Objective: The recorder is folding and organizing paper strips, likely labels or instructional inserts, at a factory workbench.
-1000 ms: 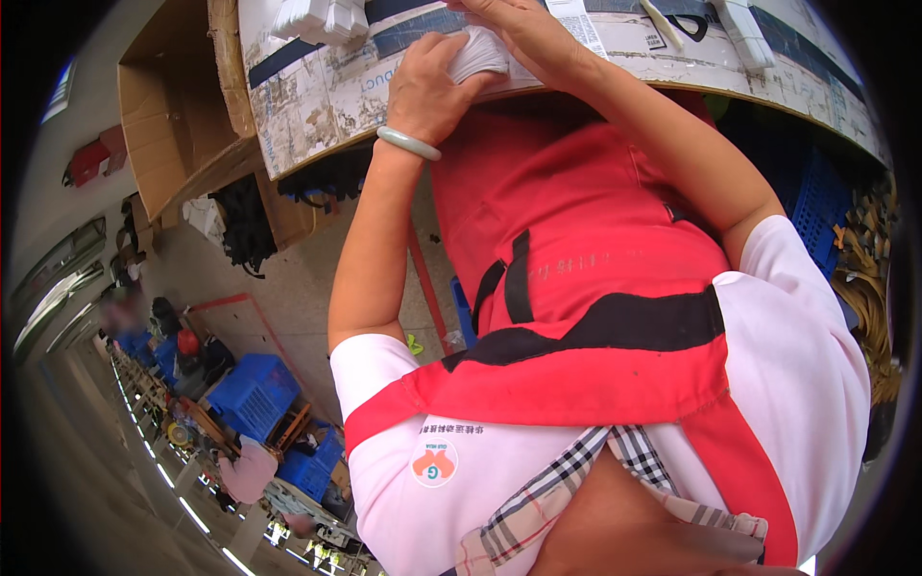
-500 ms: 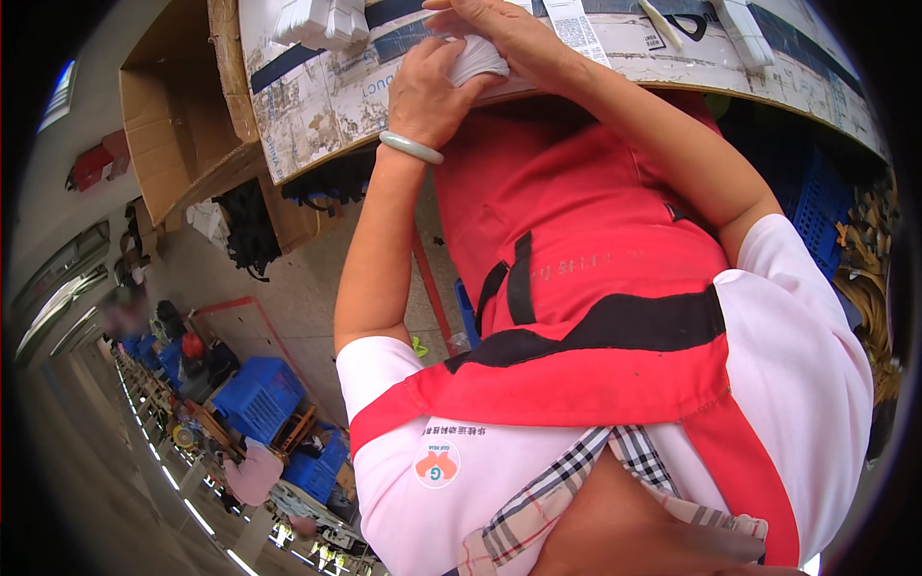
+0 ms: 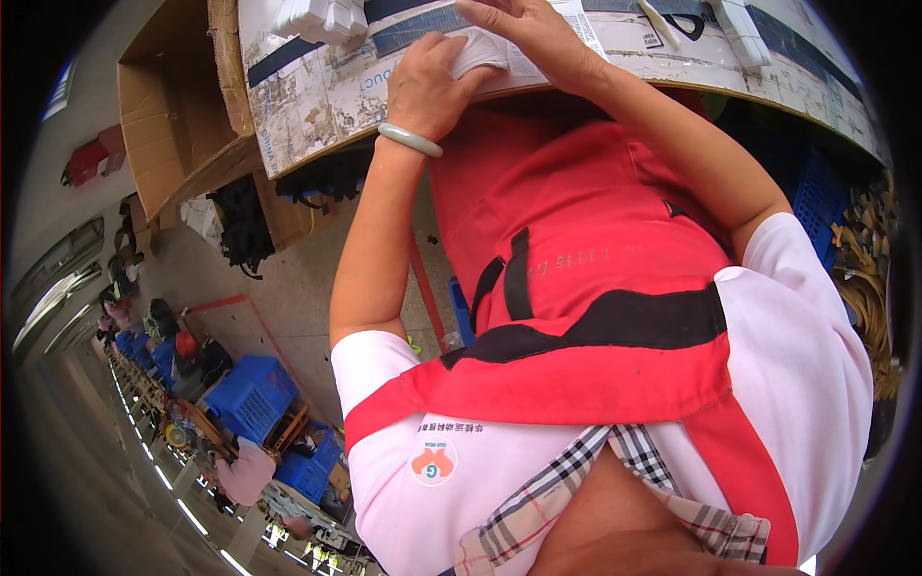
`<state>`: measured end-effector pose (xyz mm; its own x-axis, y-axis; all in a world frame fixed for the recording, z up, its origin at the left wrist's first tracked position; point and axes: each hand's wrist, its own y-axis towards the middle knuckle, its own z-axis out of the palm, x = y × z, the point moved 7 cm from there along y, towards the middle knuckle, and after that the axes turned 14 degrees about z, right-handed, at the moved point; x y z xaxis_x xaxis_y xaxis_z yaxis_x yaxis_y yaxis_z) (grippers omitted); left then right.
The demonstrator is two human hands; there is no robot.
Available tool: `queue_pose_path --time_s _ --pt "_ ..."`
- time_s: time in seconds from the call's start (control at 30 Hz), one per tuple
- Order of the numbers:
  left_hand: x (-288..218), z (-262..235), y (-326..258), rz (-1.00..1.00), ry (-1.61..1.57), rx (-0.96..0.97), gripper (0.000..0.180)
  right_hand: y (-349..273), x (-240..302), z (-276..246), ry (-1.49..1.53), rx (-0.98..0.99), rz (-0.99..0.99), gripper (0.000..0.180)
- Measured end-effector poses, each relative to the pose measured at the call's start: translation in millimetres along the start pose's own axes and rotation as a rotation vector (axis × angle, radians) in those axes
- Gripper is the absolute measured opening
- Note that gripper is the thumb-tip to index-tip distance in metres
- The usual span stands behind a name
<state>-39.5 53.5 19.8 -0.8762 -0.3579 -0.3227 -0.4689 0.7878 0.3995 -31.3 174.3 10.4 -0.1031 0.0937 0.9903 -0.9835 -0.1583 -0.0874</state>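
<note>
One worktop [image 3: 322,110] underlies two hands [image 3: 424,88] [image 3: 555,43] and one held stack [image 3: 477,54].

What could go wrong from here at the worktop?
The white stack is close to the near edge of the worktop, so pieces might slip off if the left hand loosens. Its layers look fanned, so they could shift unevenly. The right hand, beside the printed sheet, might nudge it.

Left hand [image 3: 425,88] curled, thumb [image 3: 477,79] parted; right hand [image 3: 543,40] loosely extended, right elbow [image 3: 765,219] bent
</note>
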Motion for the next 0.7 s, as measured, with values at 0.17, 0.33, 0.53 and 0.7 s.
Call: queue_pose_path --time_s 0.17,0.33,0.53,0.7 --pt "2.1 0.3 -0.2 -0.007 -0.010 0.026 0.042 3.5 -33.2 4.1 0.483 -0.303 0.008 0.039" --pt "1.1 -5.9 -0.9 0.005 -0.002 0.016 0.041 8.1 -33.1 7.5 0.513 -0.270 0.080 0.034" --pt "1.4 -3.5 0.0 0.013 -0.013 -0.008 0.041 12.4 -37.4 -1.4 0.708 -0.257 0.057 0.028" --pt "2.6 -2.3 -2.3 -0.014 -0.024 0.000 0.042 5.9 -42.3 0.2 0.569 -0.378 -0.016 0.025"
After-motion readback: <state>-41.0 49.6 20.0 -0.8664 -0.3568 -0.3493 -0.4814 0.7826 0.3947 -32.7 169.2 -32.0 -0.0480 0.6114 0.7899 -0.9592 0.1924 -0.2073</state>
